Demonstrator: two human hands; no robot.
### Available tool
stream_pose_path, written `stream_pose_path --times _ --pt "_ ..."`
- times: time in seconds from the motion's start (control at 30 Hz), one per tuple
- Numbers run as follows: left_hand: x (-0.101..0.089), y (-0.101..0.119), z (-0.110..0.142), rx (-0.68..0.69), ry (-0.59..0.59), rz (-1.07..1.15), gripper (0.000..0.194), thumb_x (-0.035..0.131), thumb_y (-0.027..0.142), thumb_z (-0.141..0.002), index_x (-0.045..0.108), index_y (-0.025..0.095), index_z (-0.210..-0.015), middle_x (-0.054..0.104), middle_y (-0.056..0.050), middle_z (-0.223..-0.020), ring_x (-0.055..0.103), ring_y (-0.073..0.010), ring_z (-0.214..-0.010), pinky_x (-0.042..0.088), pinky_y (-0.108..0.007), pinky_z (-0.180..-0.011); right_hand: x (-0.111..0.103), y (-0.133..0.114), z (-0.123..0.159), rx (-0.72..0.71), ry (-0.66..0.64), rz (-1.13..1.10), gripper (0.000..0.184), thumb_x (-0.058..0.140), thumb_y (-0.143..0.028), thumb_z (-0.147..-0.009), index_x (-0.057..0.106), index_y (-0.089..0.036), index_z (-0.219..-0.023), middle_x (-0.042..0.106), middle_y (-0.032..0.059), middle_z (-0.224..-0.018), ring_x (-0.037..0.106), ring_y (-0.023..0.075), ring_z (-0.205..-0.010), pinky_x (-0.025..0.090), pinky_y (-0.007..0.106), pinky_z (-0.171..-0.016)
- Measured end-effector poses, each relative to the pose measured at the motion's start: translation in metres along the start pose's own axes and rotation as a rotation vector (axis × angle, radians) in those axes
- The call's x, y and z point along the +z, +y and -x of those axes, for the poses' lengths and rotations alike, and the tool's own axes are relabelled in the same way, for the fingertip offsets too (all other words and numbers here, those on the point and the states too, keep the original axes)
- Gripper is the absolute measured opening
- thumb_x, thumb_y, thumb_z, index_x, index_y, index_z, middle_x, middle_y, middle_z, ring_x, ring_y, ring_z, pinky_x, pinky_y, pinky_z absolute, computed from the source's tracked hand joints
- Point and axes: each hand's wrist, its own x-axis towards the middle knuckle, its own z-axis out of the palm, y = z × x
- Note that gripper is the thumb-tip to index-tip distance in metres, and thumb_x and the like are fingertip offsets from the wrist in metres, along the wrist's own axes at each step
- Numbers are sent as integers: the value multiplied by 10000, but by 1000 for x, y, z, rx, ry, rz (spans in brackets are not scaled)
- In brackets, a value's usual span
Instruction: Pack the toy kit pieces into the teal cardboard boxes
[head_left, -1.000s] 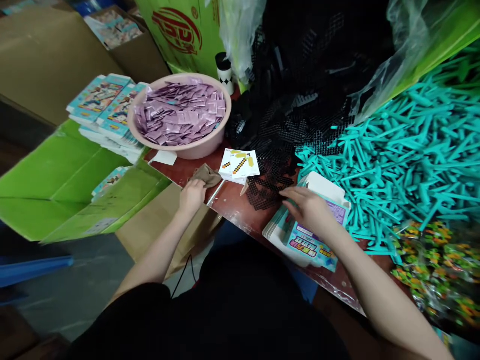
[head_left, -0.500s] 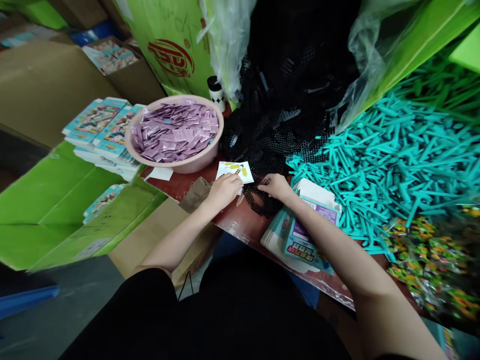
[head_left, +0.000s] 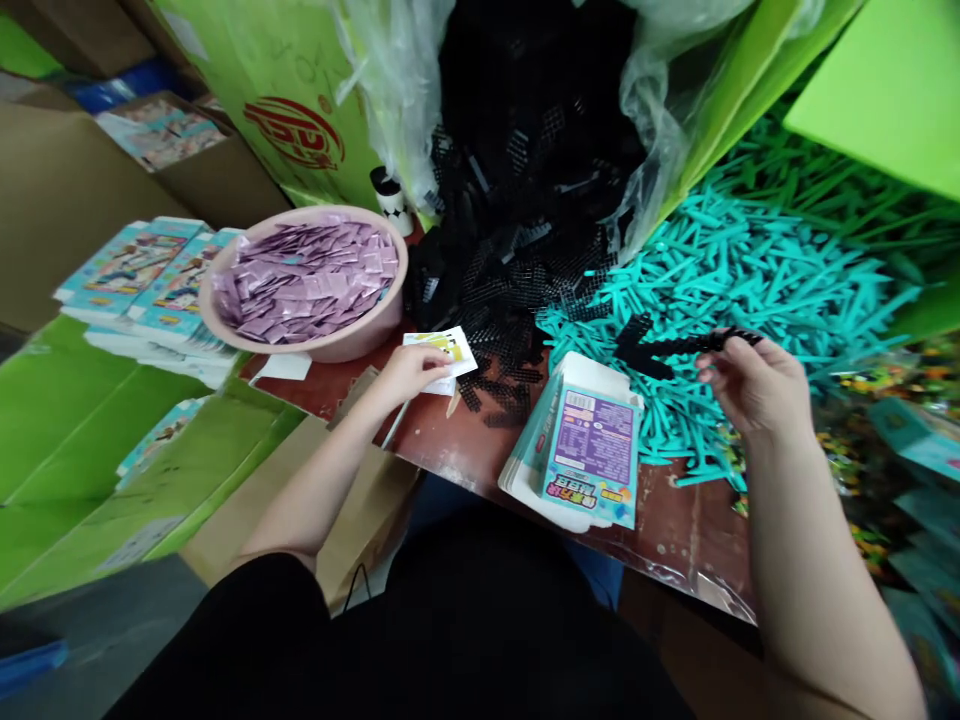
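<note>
My left hand (head_left: 405, 374) pinches the edge of a white card with a yellow pixel picture (head_left: 444, 349), which lies on the brown table (head_left: 465, 455). Off to the right, my right hand (head_left: 754, 383) is raised over the heap of teal plastic sticks (head_left: 757, 280), its fingers closed on a black mesh grid piece (head_left: 660, 350). A stack of flat blue and purple boxes (head_left: 589, 450) lies on the table between my hands. Loose black grid pieces (head_left: 502, 380) are scattered beside the card.
A pink basin of purple sachets (head_left: 304, 285) stands at the left, with stacks of blue boxes (head_left: 142, 275) beyond it. A clear bag spills black grids (head_left: 525, 200) at the back. Green cartons (head_left: 112, 440) sit left, colourful packets (head_left: 877, 440) right.
My right hand has lifted a black grid piece off the table and carried it right over the teal sticks. My left hand stays at the white card. The view has swung right.
</note>
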Motion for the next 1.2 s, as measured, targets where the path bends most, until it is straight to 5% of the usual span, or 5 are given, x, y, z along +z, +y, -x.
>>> stream_pose_path --times 0.2,0.47,0.67,1.03,1.2 --pt "1 71 -27 144 181 102 186 647 309 -824 754 158 -846 762 -40 -851 692 -184 -789 537 -285 -775 -67 2 31 -106 228 44 168 675 -251 -859 675 -107 -947 688 163 -936 669 133 -631 476 312 -557" --pt "140 135 -132 222 108 139 378 507 30 -802 694 100 -1123 745 -101 -1124 693 -189 -985 521 -269 -864 -54 17 18 -98 428 -336 450 683 -41 -696 571 -211 -1097 527 -119 -523 602 141 -401 467 221 -413" --pt "187 135 -67 439 -334 -266 185 575 197 -905 755 172 -937 758 -86 -1041 679 -235 -1021 446 -375 -989 -36 39 7 26 530 -462 345 548 -34 -797 505 -227 -1080 553 -105 -555 654 131 -458 518 194 -451" --pt "159 123 19 782 -128 -411 375 452 405 -1018 703 170 -868 729 -50 -742 680 -168 -722 453 -339 -823 15 54 60 -229 -610 334 334 641 -508 -871 751 -206 -784 767 81 -868 725 251 -869 580 402 -825" --pt "79 93 -3 793 115 -424 280 466 364 -1008 694 210 -1061 737 -61 -1112 662 -197 -1044 405 -430 -1074 0 40 106 -574 -712 514 209 662 -432 -890 730 -236 -876 739 86 -957 694 259 -921 562 416 -811"
